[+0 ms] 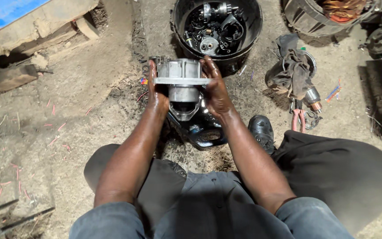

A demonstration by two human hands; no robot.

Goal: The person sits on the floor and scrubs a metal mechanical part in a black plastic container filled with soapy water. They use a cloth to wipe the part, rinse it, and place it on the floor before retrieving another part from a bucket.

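I hold a grey cast-metal housing in front of me with both hands, above the dirt floor. My left hand grips its left side, fingers reaching up along the flange. On the opposite side, my right hand clasps the part with the fingers over its top edge. The housing has a flat plate across its middle and a round open neck pointing toward me. Below it lies a dark oily metal part on the ground between my legs.
A black bucket with several greasy metal parts stands just beyond the housing. To the right lie a dark rag over a motor armature and red-handled pliers. My black shoe rests nearby. Wood blocks lie upper left.
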